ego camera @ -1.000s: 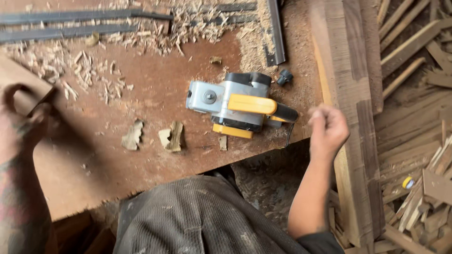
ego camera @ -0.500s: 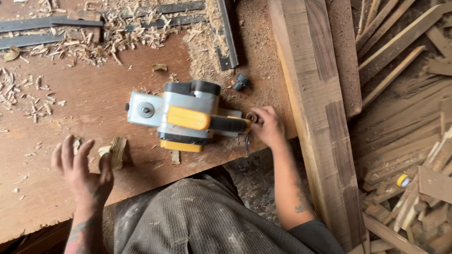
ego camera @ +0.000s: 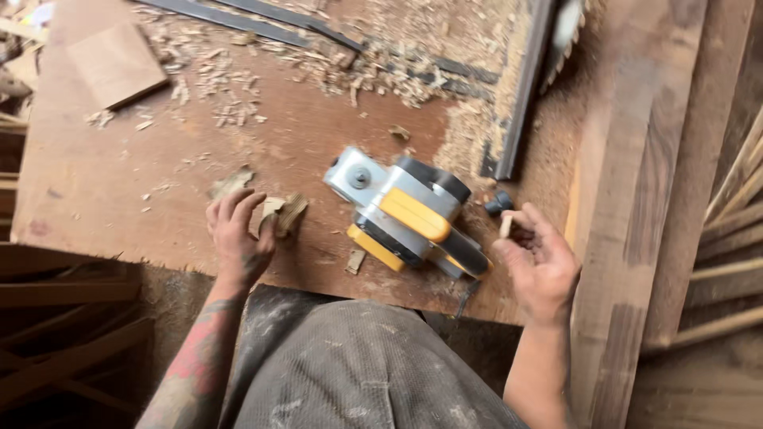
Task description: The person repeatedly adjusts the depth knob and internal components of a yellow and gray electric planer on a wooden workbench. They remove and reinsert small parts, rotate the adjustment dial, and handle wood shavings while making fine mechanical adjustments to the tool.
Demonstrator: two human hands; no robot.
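Note:
A grey and yellow electric hand planer [ego camera: 405, 214] lies on a reddish plywood bench top [ego camera: 159, 175], near its front edge. My left hand [ego camera: 237, 235] rests flat on the bench with fingers apart, touching a small wood chip [ego camera: 284, 213] to its right. My right hand [ego camera: 540, 262] hovers just right of the planer's handle, palm up, fingers curled around a small pale wooden piece [ego camera: 505, 226]. A small black knob [ego camera: 498, 203] sits on the bench between the planer and my right hand.
Wood shavings [ego camera: 373, 71] lie scattered across the far bench. Dark metal strips [ego camera: 318, 32] run along the back. A plywood offcut [ego camera: 118, 63] sits far left. Thick planks [ego camera: 636, 199] stand on the right, with stacked slats [ego camera: 731, 238] beyond them.
The view shifted, so the planer sits lower right. My right hand left the planer's handle and turned palm up with a small pale piece. My left hand dropped flat beside the chip.

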